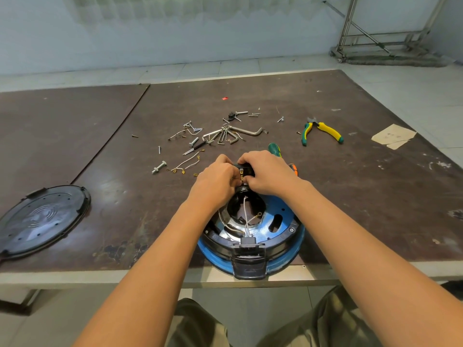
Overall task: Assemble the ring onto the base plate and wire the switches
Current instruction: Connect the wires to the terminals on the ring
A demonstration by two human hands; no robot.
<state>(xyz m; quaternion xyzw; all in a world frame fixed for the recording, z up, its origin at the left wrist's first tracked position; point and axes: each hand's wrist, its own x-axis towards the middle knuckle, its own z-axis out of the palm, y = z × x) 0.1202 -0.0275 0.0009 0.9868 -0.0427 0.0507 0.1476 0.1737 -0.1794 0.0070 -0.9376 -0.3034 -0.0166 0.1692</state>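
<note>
A round blue base plate (pixel 280 221) with a black ring (pixel 220 242) seated on it lies at the table's near edge, a black latch (pixel 249 261) facing me. White wires (pixel 246 219) run across its open middle. Just above its far rim, my right hand (pixel 265 172) grips a small black switch (pixel 246 169) with brass terminals. My left hand (pixel 216 180) pinches a brass wire end against the switch's terminals. The fingertips of both hands hide most of the switch.
A black round cover (pixel 42 220) lies at the left. Loose bolts, hex keys (pixel 225 136) and spare wires (pixel 186 164) are scattered behind the hands. Green-yellow pliers (pixel 320 130) lie at right, a green-handled screwdriver (pixel 274 149) and an orange-handled tool (pixel 293 168) behind my right hand.
</note>
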